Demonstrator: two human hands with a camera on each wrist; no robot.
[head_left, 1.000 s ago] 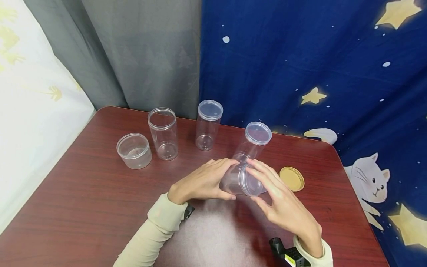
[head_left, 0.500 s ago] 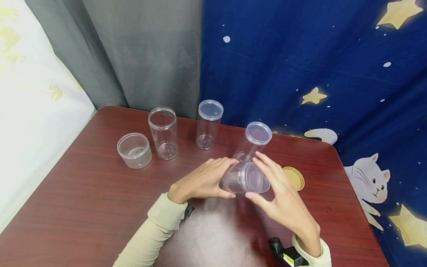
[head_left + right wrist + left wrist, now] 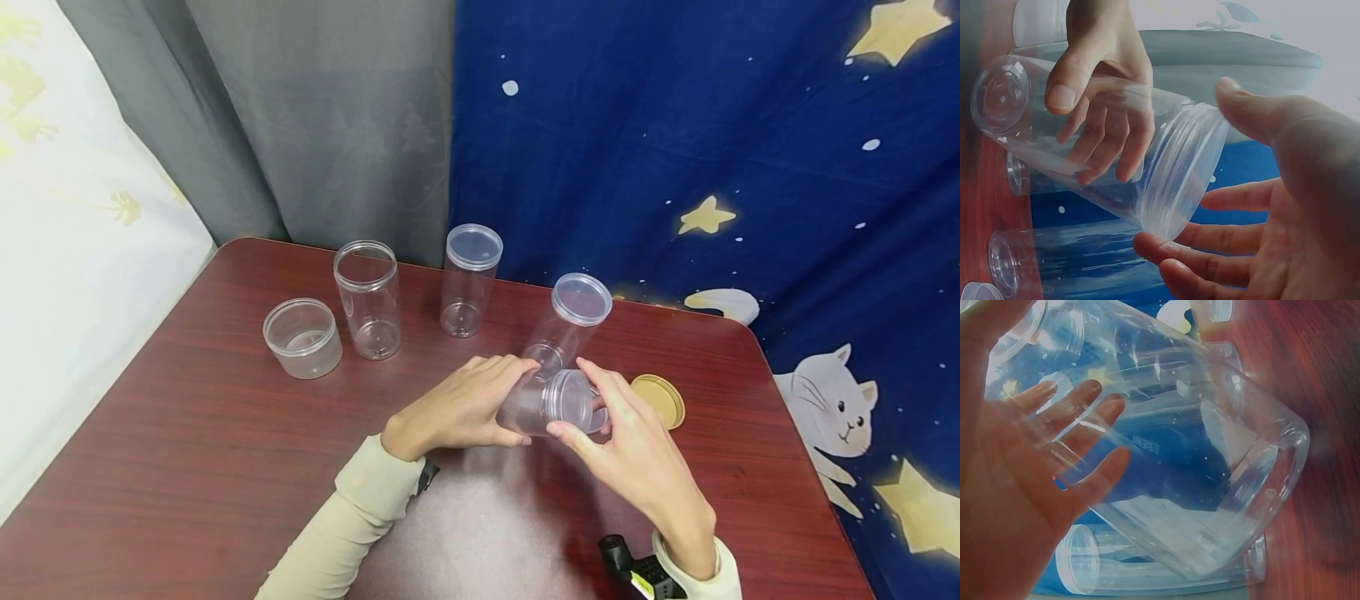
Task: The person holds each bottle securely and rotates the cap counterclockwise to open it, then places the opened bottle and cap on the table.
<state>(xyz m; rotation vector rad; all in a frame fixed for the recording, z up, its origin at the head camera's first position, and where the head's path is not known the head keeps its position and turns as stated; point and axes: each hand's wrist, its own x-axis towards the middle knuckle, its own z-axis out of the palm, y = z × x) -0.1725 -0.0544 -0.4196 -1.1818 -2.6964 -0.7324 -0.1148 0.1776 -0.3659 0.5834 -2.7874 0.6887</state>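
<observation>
A clear plastic jar (image 3: 522, 410) lies tilted nearly sideways above the table, its mouth end pointing right. My left hand (image 3: 457, 408) grips the jar's body; in the left wrist view its fingers (image 3: 1107, 412) show through the clear wall. On the mouth end sits a translucent lid (image 3: 1200, 172) over the threaded rim. Thumb and fingertips of my right hand (image 3: 637, 450) hold the lid's edge from opposite sides. Partly hidden behind that hand is another round clear rim (image 3: 599, 418); what it belongs to I cannot tell.
Beyond the hands stand two lidded clear jars (image 3: 468, 287) (image 3: 573, 321). Farther left are a tall clear jar (image 3: 367, 300) without a lid and a short clear tub (image 3: 302, 340). A gold lid (image 3: 658, 402) lies right of my right hand on the red-brown table (image 3: 225, 475).
My right hand's fingers have opened off the lid, shifted and closed round its edge again. The left hand and jar have stayed almost still.
</observation>
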